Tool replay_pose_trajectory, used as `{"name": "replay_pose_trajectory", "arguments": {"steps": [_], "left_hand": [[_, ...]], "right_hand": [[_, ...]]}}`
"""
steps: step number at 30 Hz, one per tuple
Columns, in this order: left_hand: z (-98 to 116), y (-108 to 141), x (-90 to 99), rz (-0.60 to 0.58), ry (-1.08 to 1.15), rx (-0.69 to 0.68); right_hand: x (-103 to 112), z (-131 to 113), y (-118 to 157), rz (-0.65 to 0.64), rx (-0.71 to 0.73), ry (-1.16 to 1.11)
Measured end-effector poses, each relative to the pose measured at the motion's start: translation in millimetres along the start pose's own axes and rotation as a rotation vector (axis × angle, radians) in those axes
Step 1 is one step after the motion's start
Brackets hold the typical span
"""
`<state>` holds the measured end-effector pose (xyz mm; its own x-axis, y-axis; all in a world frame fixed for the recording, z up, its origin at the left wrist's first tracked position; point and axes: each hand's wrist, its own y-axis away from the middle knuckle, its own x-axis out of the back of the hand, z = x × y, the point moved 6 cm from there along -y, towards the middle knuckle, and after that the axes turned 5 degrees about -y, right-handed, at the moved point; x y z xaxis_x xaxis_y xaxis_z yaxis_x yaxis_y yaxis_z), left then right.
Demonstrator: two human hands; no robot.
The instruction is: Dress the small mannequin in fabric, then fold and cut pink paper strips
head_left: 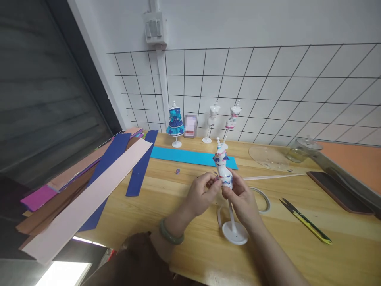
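White miniature mannequin, its torso banded with red-and-blue patterned trim (224, 171), is right between the two hands, over the pale wooden table (202, 254). And look at the line of it: the long axis runs up and away from the person, neck knob tipped a touch to the left, stem dropping to a round white base that sits nearer and further right. Whether that base bears fully on the wood, I can't tell. Right hand (245, 202) is the nearer one, gripping the lower torso from the right, thumb in front, fingers curling behind. Over on the other flank comes the left hand (200, 194), thumb and fingertips drawn together around what looks like a small purplish scrap (212, 181), right at the mannequin's left hip; whether that scrap touches the body is too fine to call. So the working spot is that left hip, low on the torso, with the right hand steadying opposite. Round the mannequin, then: behind it, a flat bright-blue strip (184, 157); off to its left, a tiny crumpled purple scrap (177, 171); just to its right, a narrow white ring of tape (266, 200); further right, slim scissors with yellow-and-black handles (311, 226).
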<state>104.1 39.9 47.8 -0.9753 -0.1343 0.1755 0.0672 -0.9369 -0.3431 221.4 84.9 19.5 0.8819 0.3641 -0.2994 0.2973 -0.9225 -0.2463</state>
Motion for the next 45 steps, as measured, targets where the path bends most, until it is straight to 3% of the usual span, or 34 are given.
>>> {"name": "replay_pose_trajectory", "arguments": {"steps": [4,8,13,17,23,30,34,38,42,45], "left_hand": [[6.2,0.5,4.7,0.079,-0.122,-0.092],[9.2,1.6,4.5,0.099,-0.096,-0.152],[-0.2,1.2,6.7,0.1,0.062,-0.087],[-10.3,-1.6,17.2,0.193,0.219,-0.024],[-14.3,-4.8,5.6,0.068,0.238,0.051],[-13.6,-4.2,-7.8,-0.057,0.292,0.096],[-21.5,-3.7,-10.1,-0.069,0.28,0.169],[-36.5,-4.7,-5.8,0.029,0.339,0.288],[-49.1,-6.8,6.3,0.187,0.657,0.378],[-51.3,-9.2,18.8,0.288,0.853,0.36]], "right_hand": [[-6.6,-2.1,2.5,0.007,0.005,0.008],[-12.7,7.8,5.6,-0.056,-0.103,-0.127],[-23.4,13.3,9.7,-0.139,-0.27,-0.375],[-13.1,5.1,2.0,-0.067,-0.294,-0.574],[3.2,0.6,-5.6,-0.055,-0.364,-0.717],[2.1,1.0,-5.2,-0.017,-0.319,-0.623],[0.5,-1.7,-4.6,0.011,-0.272,-0.539],[3.9,-4.6,-5.9,0.065,-0.2,-0.54],[8.0,-3.4,-8.9,0.079,-0.195,-0.589],[15.6,0.6,-11.7,0.111,-0.224,-0.585]]}}
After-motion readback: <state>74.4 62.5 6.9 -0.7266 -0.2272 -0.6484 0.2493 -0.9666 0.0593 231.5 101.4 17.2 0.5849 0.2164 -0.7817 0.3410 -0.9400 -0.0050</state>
